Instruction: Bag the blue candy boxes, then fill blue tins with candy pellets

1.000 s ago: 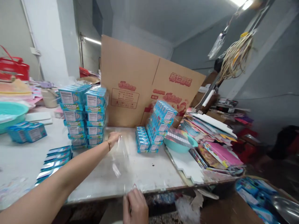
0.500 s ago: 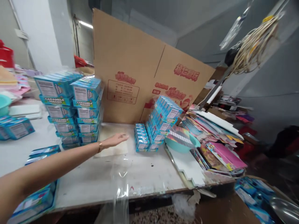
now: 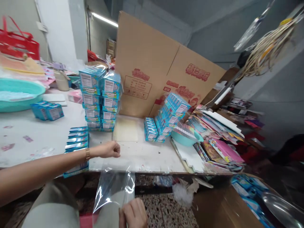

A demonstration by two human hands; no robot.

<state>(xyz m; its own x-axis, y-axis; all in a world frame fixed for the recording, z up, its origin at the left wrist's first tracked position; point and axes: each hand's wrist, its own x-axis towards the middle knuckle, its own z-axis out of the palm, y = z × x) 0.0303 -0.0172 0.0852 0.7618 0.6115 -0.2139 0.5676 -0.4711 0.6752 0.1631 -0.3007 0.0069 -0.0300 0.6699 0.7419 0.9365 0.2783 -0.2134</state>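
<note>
My left hand (image 3: 108,149), with a band on its wrist, reaches over the white table with its fingers curled closed. What is inside the fingers, if anything, is hidden. At the bottom, my right hand (image 3: 134,213) grips a clear plastic bag (image 3: 112,186), which hangs over my lap and the table's front edge, below the left hand. Beside my left forearm, partly covered by it, lies a tray of blue boxes (image 3: 77,137). Further back rise two columns of blue candy boxes (image 3: 91,101) marked CARAMELO MACIZO, with clear film about them.
A brown cardboard sheet (image 3: 144,63) stands behind. Stacked blue boxes (image 3: 171,114), a small teal bowl (image 3: 187,139) and flat printed cards (image 3: 220,126) are on the right. A large teal basin (image 3: 21,98) stands left. Below right sits a carton (image 3: 218,205) beside a metal bowl (image 3: 282,205).
My left hand has drawn back nearer to me, and its outstretched fingers have curled closed. My right hand has come into view holding the plastic bag. The view has shifted left and down.
</note>
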